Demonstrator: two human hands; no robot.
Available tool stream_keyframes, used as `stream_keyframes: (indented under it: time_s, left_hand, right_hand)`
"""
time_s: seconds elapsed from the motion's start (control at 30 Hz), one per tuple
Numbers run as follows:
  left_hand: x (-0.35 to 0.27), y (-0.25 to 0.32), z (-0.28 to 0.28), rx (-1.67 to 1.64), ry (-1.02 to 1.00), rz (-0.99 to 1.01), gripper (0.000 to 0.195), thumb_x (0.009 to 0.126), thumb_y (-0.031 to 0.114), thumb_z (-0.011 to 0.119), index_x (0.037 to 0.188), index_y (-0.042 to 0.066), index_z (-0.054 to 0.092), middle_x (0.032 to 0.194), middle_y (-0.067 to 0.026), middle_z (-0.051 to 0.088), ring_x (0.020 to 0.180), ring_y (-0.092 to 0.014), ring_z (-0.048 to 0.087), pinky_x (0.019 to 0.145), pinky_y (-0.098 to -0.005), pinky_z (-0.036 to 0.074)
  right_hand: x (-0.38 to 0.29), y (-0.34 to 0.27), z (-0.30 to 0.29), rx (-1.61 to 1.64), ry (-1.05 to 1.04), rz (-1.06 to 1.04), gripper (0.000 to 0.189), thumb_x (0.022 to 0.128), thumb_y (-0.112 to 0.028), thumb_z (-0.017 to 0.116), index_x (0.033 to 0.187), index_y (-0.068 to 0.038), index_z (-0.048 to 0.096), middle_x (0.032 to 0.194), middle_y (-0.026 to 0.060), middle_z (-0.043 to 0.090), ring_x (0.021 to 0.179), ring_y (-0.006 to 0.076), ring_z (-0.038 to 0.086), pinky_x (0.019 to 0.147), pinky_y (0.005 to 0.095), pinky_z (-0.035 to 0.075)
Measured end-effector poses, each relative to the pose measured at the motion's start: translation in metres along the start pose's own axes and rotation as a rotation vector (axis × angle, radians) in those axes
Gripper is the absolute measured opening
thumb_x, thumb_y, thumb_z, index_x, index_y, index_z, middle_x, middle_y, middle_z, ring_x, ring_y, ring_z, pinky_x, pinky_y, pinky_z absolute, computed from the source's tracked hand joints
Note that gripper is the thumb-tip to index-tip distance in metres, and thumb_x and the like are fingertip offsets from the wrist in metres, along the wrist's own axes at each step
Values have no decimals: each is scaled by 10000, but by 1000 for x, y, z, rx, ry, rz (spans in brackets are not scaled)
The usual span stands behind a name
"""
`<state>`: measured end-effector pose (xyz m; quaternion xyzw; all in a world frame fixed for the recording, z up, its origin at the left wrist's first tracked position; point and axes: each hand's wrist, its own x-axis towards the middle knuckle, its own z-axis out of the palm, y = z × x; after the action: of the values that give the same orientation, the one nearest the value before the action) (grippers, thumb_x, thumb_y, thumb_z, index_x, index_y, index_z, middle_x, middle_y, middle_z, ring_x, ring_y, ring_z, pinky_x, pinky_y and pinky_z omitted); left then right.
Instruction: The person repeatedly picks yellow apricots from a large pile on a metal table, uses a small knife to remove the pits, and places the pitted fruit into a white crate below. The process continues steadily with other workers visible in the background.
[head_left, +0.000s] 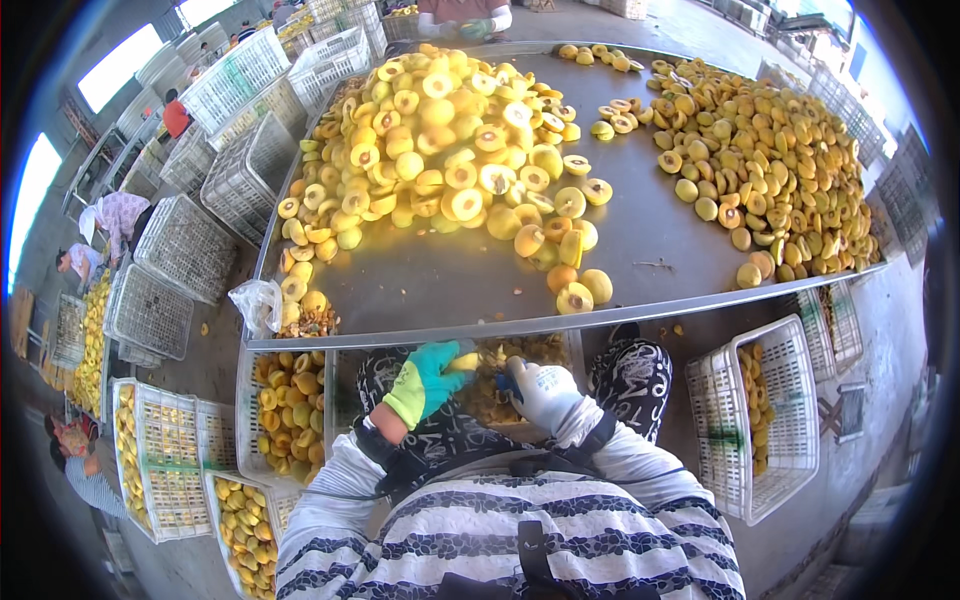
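My left hand (429, 382), in a green and yellow glove, is closed on a yellow peach half (463, 362). Close to its right is my right hand (541, 390), in a white and blue glove; its fingers are curled round a small tool whose shape is mostly hidden. Both hands are over my lap, just below the front edge of a metal table (450, 270). Beneath them is a crate (559, 352) with brownish scraps. A large heap of halved peaches (442, 135) lies on the table, and a second heap of halves (780, 172) lies at the right.
A white plastic crate (247, 420) of peach halves stands at my left, and a tilted crate (780, 420) with halves at my right. A clear plastic bag (259, 306) hangs at the table's left corner. Another person (465, 19) is across the table; several others work at far left.
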<state>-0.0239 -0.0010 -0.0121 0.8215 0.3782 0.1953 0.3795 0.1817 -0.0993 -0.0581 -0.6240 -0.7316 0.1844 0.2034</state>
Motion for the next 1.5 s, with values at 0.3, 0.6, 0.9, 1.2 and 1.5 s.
stream_keyframes:
  time_s: [0.3,0.6,0.9,1.2,1.5]
  left_hand:
    - [-4,5,-15,-930,-29,-92,369,869,-6,661,1229,9,579,1103,-72,661,950,-136,633,819,-267,533]
    - [-2,4,-16,-1144,-202,-165,578,884,70,661,1409,41,420,1193,-94,624,1015,-151,621,859,-256,513]
    - [7,-2,-22,-798,-263,-222,622,840,7,701,1397,13,423,1284,-72,563,1103,-153,576,917,-287,499]
    - [10,-13,-9,-778,-223,-100,475,850,-15,679,1299,15,528,1217,-57,612,1071,-131,581,931,-265,473]
    - [-1,-40,19,-803,51,-50,365,886,-107,481,1224,-14,583,1142,-63,648,1021,-136,612,908,-249,485]
  right_hand:
    - [-1,23,-2,716,-30,270,392,971,-399,468,1095,-42,570,792,167,658,657,256,641,603,370,505]
    - [29,22,-28,1106,-274,82,429,985,-438,464,1101,-38,568,771,16,596,650,110,534,562,264,447]
    - [33,26,-36,197,-200,-216,203,926,-223,512,1005,-43,558,686,162,608,637,340,606,591,404,471]
    - [39,26,-37,412,-279,-173,226,912,-217,498,1073,-63,535,757,203,630,730,430,603,635,465,476]
    - [25,38,21,253,-18,-32,298,876,-236,560,1111,-52,550,831,213,660,780,399,636,694,482,503]
